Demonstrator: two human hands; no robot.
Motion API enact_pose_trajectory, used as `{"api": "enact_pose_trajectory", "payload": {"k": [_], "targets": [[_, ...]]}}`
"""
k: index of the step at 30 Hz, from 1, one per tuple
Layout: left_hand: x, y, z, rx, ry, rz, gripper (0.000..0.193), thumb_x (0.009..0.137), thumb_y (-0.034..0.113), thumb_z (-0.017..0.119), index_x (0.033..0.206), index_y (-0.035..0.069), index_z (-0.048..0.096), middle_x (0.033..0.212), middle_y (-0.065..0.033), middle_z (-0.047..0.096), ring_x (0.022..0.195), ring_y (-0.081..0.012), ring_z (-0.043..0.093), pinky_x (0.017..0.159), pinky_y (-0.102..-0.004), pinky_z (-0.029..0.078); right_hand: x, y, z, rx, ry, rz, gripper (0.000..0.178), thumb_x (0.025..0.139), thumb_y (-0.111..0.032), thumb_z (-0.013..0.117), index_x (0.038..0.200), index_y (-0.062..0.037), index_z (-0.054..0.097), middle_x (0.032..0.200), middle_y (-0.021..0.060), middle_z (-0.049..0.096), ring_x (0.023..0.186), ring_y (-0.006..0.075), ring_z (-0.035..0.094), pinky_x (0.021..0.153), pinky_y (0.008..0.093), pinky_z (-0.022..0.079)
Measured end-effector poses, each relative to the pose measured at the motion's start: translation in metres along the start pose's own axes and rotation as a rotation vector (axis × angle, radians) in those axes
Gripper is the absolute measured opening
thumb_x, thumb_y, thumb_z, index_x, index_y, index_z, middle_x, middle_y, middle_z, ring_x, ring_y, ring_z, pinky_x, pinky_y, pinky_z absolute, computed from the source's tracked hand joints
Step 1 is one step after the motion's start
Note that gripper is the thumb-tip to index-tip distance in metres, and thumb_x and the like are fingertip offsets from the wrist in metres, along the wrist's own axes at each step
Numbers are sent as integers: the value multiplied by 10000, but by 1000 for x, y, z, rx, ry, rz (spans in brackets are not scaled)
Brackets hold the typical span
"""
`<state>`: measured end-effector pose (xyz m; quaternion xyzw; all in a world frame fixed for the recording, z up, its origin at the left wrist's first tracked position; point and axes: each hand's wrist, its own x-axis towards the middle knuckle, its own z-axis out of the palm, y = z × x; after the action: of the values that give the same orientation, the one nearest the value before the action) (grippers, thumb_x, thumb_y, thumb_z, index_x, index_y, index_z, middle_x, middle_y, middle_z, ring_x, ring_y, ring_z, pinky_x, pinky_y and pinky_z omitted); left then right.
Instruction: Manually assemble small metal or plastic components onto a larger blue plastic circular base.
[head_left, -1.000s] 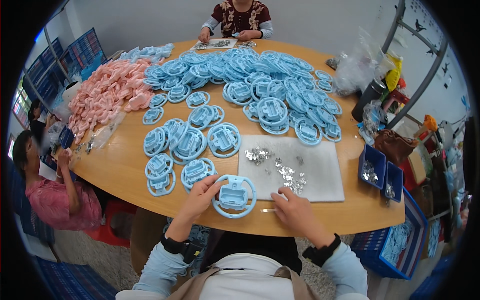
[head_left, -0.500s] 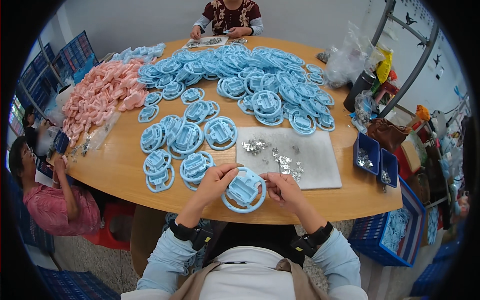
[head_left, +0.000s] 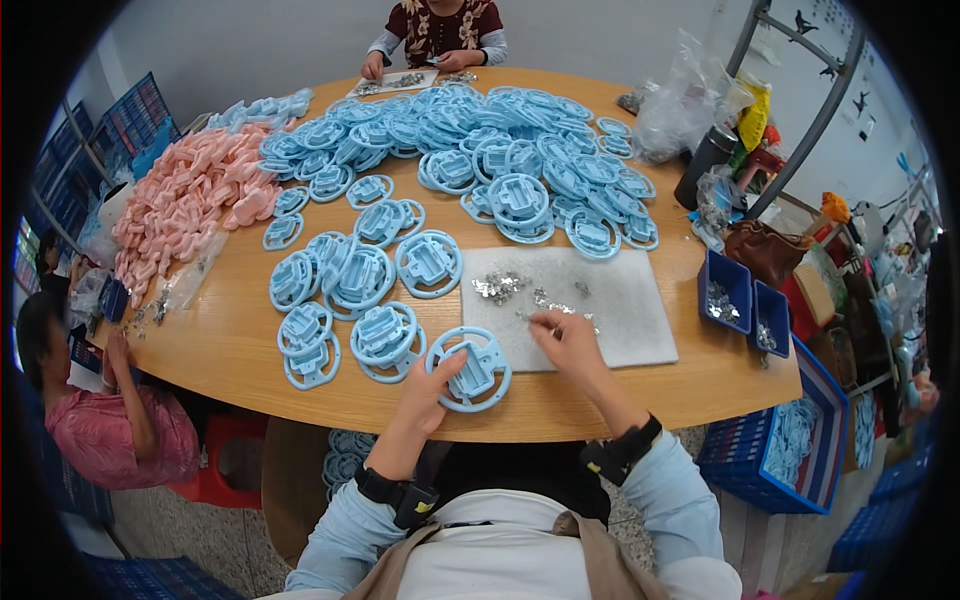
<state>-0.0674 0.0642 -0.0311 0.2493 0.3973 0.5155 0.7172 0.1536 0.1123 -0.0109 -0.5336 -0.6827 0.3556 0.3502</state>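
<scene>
My left hand point(head_left: 432, 392) grips a light blue plastic toy steering wheel point(head_left: 478, 372) by its left side, thumb laid over the hub. The wheel is tilted near the table's front edge, with the recessed hub facing up. My right hand point(head_left: 570, 345) is over the white foam mat point(head_left: 640, 310), its fingers pinched together at the small silvery metal pieces point(head_left: 545, 300). Whatever lies between those fingertips is hidden. Another heap of metal pieces point(head_left: 498, 287) sits farther left on the mat.
More blue steering wheels point(head_left: 430, 265) lie left of the mat, and a large pile point(head_left: 450, 125) spreads behind. Pink plastic parts point(head_left: 195, 190) are heaped at left. Blue bins point(head_left: 724, 292) with metal bits stand at right, near a dark bottle point(head_left: 705, 165). Two co-workers sit at the table.
My right hand has left the steering wheel and moved to the metal pieces on the mat. My left hand has shifted slightly left, still holding the wheel, its thumb now over the hub.
</scene>
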Motion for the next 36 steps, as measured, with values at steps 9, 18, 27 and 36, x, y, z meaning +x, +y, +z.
{"api": "enact_pose_trajectory", "payload": {"k": [9, 18, 27, 36], "targets": [[6, -1, -5, 16, 37, -68, 255, 873, 201, 632, 1051, 35, 556, 901, -32, 623, 748, -112, 624, 638, -247, 527, 6, 2, 12, -259, 35, -161, 164, 789, -119, 609, 920, -49, 678, 886, 132, 575, 811, 319, 590, 702, 401, 473], [16, 13, -4, 141, -37, -90, 214, 873, 185, 622, 1013, 32, 572, 840, -21, 615, 722, -92, 608, 588, -238, 507, 17, 3, 12, -331, 39, -115, 146, 811, -128, 604, 897, -35, 675, 887, 145, 584, 815, 323, 588, 703, 401, 472], [18, 19, 2, 105, -104, -163, 266, 883, 225, 631, 1043, 21, 573, 844, -27, 633, 704, -85, 616, 605, -229, 523, 11, -22, 20, -17, -8, -258, 156, 776, -65, 668, 927, -28, 654, 865, 121, 645, 620, 231, 608, 572, 312, 479], [22, 13, -8, 16, -201, -184, 301, 898, 222, 613, 1109, 11, 578, 914, -48, 654, 772, -109, 640, 632, -250, 542, 5, -30, 30, -45, -94, -446, 215, 759, -21, 651, 974, -40, 650, 902, 112, 636, 733, 263, 636, 622, 325, 506]]}}
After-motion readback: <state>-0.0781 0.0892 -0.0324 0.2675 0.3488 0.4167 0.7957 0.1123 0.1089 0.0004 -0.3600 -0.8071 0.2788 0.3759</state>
